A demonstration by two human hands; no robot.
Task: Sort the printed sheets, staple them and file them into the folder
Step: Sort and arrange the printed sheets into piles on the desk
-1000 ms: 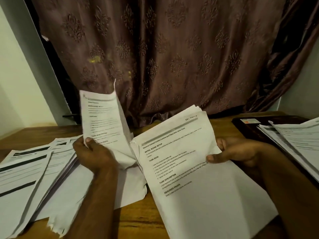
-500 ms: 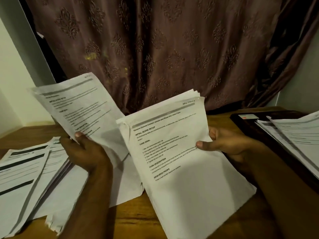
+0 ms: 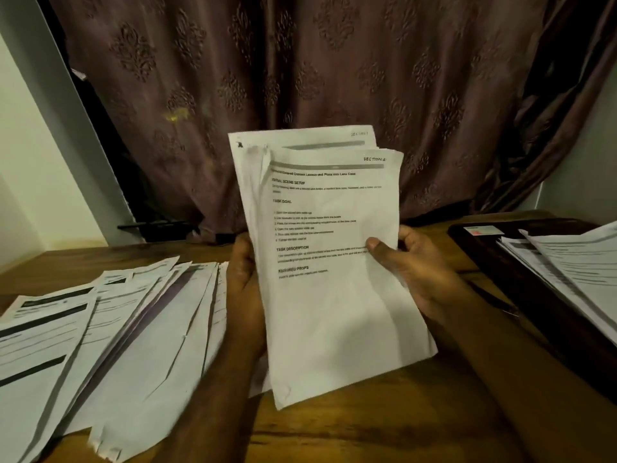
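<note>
We hold a bundle of printed sheets (image 3: 330,262) upright above the wooden table (image 3: 334,432), its top page facing us, most likely so the headings can be read and the set squared up before stapling; the rear sheets stand a little higher than the front ones, so the edges are not yet even. Our left hand (image 3: 245,295) cups the bundle's left edge, fingers curled behind the paper. Our right hand (image 3: 410,265) pinches the right edge, thumb pressed on the front page and fingers wrapped behind. To the left, loose sheets (image 3: 110,329) lie fanned across the table, seemingly waiting to be sorted. At the right, a dark folder (image 3: 484,248) lies open with more papers (image 3: 574,269) on it, well apart from the bundle. We see no stapler.
</note>
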